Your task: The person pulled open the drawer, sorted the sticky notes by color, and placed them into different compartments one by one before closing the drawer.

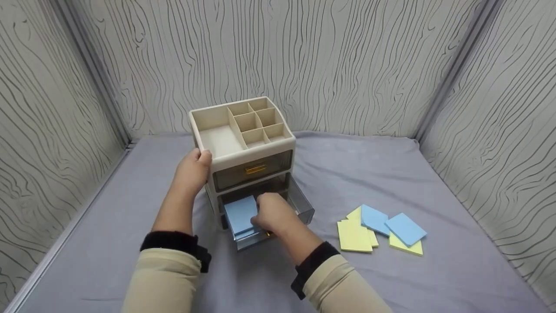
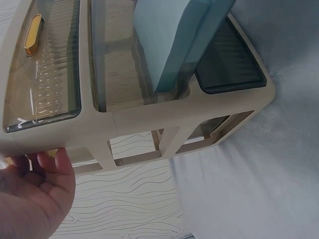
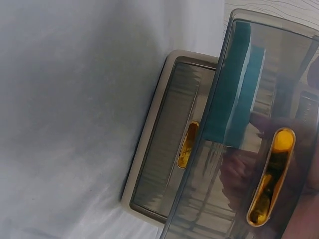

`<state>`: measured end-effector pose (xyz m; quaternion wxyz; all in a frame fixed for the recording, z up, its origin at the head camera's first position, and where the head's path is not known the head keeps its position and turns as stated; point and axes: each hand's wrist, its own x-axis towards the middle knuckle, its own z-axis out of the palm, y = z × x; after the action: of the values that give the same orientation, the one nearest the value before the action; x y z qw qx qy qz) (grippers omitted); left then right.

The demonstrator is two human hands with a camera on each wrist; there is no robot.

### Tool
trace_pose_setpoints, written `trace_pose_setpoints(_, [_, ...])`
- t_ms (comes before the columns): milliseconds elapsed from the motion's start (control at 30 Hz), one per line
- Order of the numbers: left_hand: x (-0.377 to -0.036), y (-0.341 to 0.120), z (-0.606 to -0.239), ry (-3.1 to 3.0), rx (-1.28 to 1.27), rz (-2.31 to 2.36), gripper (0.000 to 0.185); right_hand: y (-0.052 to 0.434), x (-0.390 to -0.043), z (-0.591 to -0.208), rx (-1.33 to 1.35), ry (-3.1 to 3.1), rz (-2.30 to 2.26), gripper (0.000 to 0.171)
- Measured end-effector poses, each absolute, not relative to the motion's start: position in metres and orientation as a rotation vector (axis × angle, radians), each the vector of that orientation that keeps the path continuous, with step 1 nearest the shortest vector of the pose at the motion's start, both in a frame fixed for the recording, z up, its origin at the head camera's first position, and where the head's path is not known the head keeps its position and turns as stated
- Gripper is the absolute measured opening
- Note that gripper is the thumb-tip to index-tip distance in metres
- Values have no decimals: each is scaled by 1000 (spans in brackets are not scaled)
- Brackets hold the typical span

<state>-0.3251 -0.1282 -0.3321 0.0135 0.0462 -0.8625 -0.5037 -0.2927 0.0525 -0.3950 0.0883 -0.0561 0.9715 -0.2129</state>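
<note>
Soft, even and rather dim light falls over my hands, with only a faint, diffuse darkening on the grey cloth (image 1: 236,276) below them. Small white glints streak the glossy drawer front (image 2: 50,74) just above my left hand (image 2: 40,196). My right hand (image 1: 276,213) shows murky and blurred through the reflective tinted drawer (image 3: 269,117). Fine detail looks slightly smeared.

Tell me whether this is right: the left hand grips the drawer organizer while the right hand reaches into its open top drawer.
Wrong drawer: the head view shows the top drawer closed; the right hand reaches into the open drawer below. The rest stands.
</note>
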Motion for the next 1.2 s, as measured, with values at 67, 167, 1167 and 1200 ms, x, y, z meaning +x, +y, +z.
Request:
trace_pose_setpoints(67, [-325,-128,-332,-2684,155,-1575,28,53,-293,-396,-176,2903,-616,28])
trace_pose_setpoints(167, [-325,-128,-332,-2677,157,-1571,27,52,-292,-397,-199,2924,-596,38])
trace_pose_setpoints(1167, [-325,-128,-333,-2697,143,-1558,37,172,-306,-384,-29,3385,-1644,8])
trace_pose_setpoints(1200, [-326,-128,-333,-2694,142,-1563,37,180,-307,-386,13,3386,-1639,8])
